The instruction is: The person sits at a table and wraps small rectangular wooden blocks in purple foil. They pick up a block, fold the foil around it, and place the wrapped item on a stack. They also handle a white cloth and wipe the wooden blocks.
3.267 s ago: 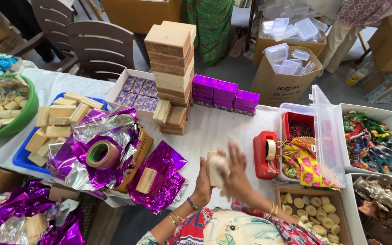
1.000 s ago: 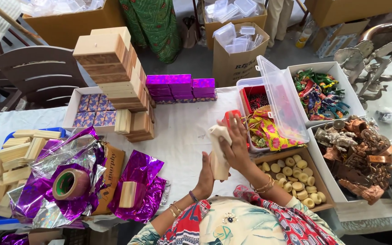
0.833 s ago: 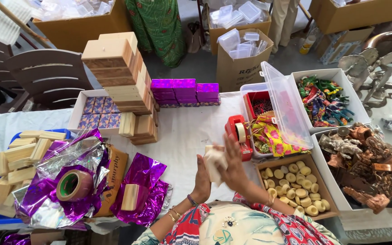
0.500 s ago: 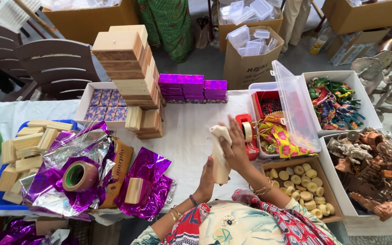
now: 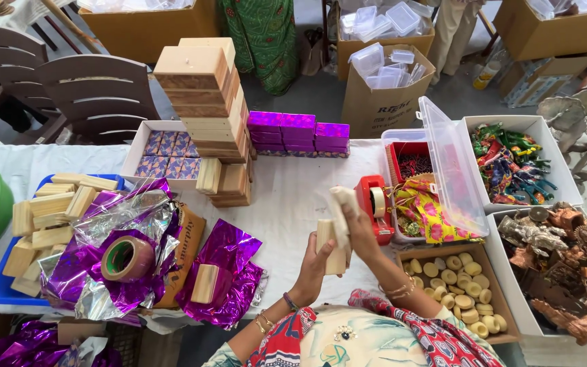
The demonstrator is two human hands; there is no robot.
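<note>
Both hands meet over the white-covered table (image 5: pixel 293 204), just above the person's lap. The left hand (image 5: pixel 315 261) is closed around the lower part of a small pale wooden block (image 5: pixel 327 246), holding it upright; the right hand (image 5: pixel 360 228) presses a strip of pale wrapping (image 5: pixel 340 204) against the block's upper side, fingers curled over it — both grips closed.

Just right of the hands stands a red tape dispenser (image 5: pixel 374 204), touching the clear plastic tub (image 5: pixel 443 173) with its lid tipped up. Below that, a brown cardboard tray (image 5: pixel 484 268) holds round cream-coloured pieces.

Behind the hands runs a row of shiny purple boxes (image 5: pixel 299 130), stacked two deep, beside a tall leaning stack of wooden blocks (image 5: pixel 206 88). A flat white box (image 5: pixel 145 136) of blue-and-pink patterned squares lies left of the stack.

To the left — crumpled purple foil sheets (image 5: pixel 229 272), one with a block lying on it, a roll of brown tape (image 5: pixel 127 258), and a blue tray (image 5: pixel 1 292) of more blocks.
</note>
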